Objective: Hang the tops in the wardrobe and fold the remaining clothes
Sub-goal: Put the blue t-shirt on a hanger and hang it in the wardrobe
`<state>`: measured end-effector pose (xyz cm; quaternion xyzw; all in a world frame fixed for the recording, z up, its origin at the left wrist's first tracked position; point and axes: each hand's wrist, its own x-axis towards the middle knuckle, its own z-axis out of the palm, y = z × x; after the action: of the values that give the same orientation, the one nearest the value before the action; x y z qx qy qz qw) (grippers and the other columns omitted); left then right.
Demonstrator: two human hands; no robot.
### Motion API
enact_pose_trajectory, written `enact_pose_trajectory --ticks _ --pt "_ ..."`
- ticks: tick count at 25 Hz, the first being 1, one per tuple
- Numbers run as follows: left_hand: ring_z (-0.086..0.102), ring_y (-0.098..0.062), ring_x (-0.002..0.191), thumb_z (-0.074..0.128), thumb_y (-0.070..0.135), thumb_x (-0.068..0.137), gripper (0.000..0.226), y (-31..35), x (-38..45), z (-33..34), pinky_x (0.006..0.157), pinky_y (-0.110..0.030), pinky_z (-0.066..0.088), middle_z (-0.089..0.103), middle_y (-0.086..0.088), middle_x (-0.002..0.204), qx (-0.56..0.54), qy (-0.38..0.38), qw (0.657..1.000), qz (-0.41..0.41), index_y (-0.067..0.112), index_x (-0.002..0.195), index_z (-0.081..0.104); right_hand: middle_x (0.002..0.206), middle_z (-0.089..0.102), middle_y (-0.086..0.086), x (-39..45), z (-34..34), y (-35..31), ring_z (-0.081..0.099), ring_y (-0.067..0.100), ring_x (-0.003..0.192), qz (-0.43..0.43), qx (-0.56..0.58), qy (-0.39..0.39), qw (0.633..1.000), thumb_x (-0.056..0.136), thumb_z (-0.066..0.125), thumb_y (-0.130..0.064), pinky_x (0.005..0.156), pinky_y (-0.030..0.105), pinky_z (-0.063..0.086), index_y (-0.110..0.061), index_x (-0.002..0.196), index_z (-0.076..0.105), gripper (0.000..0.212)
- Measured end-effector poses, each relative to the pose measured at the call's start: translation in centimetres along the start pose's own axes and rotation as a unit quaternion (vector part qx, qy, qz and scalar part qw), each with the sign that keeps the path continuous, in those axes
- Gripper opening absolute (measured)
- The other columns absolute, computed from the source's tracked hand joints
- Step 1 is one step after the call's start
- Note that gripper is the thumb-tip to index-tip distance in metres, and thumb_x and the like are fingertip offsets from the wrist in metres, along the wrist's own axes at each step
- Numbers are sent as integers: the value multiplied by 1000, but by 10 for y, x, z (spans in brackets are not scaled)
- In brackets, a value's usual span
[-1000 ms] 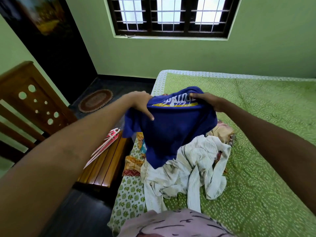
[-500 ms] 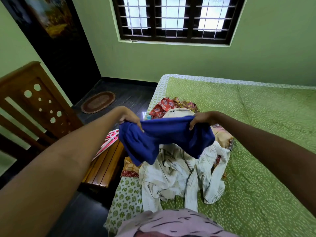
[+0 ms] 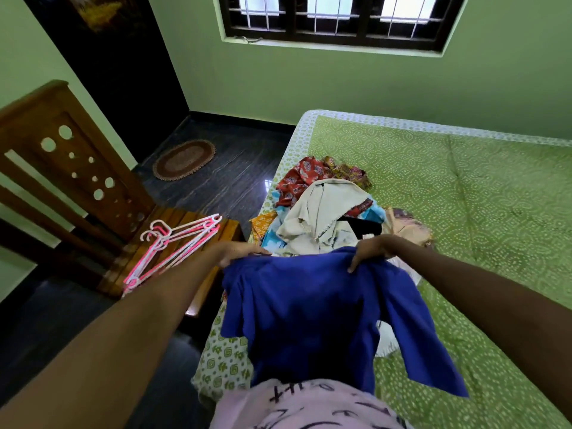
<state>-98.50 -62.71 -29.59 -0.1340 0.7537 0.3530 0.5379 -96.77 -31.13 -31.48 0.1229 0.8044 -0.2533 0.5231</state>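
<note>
Blue top [image 3: 312, 317] is hanging in the lower middle of the frame, spread out above the near edge of the bed [image 3: 464, 212], its hem dropping toward the person's chest and one sleeve trailing to the lower right. The left hand [image 3: 238, 253] is gripping one shoulder of the top, fingers curled over the fabric; the right hand [image 3: 370, 250] is pinching the other shoulder, thumb pointing down across the cloth. Both arms are reaching forward from the lower corners.

Just above the hands, a pile of clothes [image 3: 322, 209] is lying on the bed: a cream piece on top, red print behind it, bits of light blue and orange at its left. Pink and white hangers [image 3: 173, 243] are lying on the wooden bench [image 3: 185, 264] at centre left, just beside the left forearm.

The step in hand looks like opening the top out by its shoulders, ready for hanging. The next move probably calls for freeing one hand, likely the left since it is nearer, taking a hanger, and feeding it through the neck while the other hand keeps the top up. No wardrobe is showing in this view.
</note>
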Motion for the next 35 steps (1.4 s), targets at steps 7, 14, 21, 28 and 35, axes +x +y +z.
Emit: enact_pose_trajectory --ticks 7,14,21,28,35 --pt "55 -25 108 63 19 89 29 -72 96 40 90 -31 44 60 -10 117 41 136 979 143 5 114 56 89 63 17 60 55 26 54 23 89 -70 -83 183 977 77 72 -13 60 27 29 -2 79 64 14" --pt "59 -29 89 62 31 89 24 -94 144 31 77 -39 43 63 -13 89 123 175 962 167 8 84 57 63 48 1 112 41 42 46 21 69 -32 -215 -58 974 76 74 -16 55 27 32 -16 56 48 33" --pt "53 -29 111 62 17 89 36 -51 198 -11 93 -40 43 58 -14 118 64 348 910 218 3 120 52 100 65 22 173 -19 31 58 36 99 -67 -48 349 934 78 64 -11 78 37 43 0 99 65 24" --pt "44 -38 121 69 17 82 53 -97 235 64 99 -43 36 43 -22 130 -125 354 926 -44 -2 124 44 111 57 26 201 109 62 55 39 105 57 229 352 906 81 65 -7 85 40 41 5 108 57 30" --pt "42 -39 125 74 24 80 77 -128 264 98 108 -51 31 40 -21 140 -283 329 889 -148 1 138 28 102 62 26 227 153 86 59 37 99 159 372 325 855 75 76 -16 78 38 42 8 103 61 40"
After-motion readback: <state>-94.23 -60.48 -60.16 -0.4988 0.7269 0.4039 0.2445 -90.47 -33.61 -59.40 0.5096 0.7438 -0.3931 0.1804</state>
